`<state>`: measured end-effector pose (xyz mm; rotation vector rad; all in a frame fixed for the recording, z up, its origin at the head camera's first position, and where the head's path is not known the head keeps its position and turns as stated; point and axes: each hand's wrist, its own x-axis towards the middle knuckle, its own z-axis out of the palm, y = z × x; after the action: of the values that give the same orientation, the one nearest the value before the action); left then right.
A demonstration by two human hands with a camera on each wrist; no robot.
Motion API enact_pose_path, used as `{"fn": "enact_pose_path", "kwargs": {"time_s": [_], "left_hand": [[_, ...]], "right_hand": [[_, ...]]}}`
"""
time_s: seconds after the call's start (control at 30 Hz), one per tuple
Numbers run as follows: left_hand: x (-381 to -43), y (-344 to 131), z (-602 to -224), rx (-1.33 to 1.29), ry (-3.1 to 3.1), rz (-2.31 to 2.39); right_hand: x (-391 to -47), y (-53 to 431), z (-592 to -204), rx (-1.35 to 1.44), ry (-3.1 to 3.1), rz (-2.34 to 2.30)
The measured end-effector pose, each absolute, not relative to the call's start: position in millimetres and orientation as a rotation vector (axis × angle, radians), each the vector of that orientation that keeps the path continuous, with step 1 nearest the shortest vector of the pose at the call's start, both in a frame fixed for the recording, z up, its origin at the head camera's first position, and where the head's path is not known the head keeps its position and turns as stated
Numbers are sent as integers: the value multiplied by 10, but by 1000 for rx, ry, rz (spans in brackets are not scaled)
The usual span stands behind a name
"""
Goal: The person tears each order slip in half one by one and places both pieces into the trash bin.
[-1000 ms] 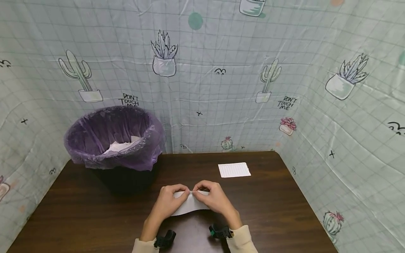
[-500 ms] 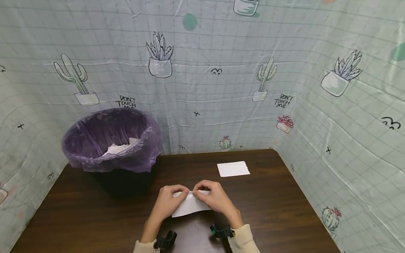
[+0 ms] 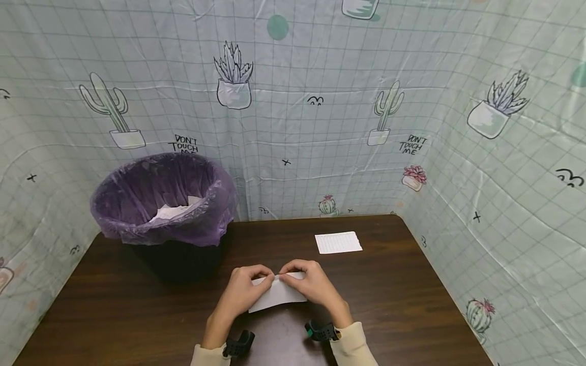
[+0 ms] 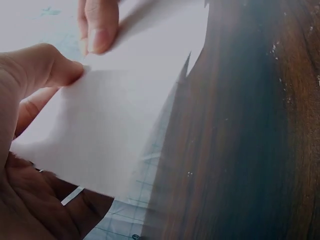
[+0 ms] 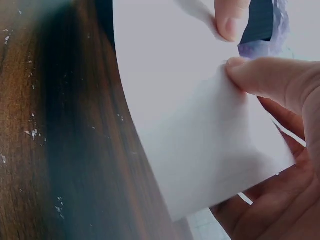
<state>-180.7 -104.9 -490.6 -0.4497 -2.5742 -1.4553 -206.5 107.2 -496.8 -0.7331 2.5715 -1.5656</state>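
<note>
Tabletop edge [image 3: 274, 222] well beyond pinched paper [image 3: 277, 295]

The left forearm [image 3: 217, 329] and right forearm [image 3: 339, 313] angle inward, bringing the left hand [image 3: 243, 290] and right hand [image 3: 313, 285] just beside each other, thumb tips nearly meeting. Each pinches between thumb and arched index finger; the remaining fingers sit lower, partly hidden.

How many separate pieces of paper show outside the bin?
2: a white sheet pinched by the left hand and right hand, and a lined sheet lying on the table beyond them. Any layers underneath could be hidden.
</note>
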Motion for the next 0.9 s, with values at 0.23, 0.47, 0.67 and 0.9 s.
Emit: {"fn": "enact_pose_path", "kwargs": {"time_s": [0.23, 0.47, 0.67, 0.9], "left_hand": [[-1802, -1062, -4906, -461, -2600, -1418], [-1814, -1074, -4914, -436, -2623, -1403], [-1828, -1081, -4889, -383, -2612, -1496], [-1834, -1076, -4909, -319, -2579, -1562]], "right_hand": [[-2058, 1061, -4977, -742, 2552, -1575], [-2046, 1024, -4994, -723, 2539, -1581], [-2037, 997, -4992, -770, 2564, -1598], [-2042, 1005, -5003, -822, 2513, -1608]]}}
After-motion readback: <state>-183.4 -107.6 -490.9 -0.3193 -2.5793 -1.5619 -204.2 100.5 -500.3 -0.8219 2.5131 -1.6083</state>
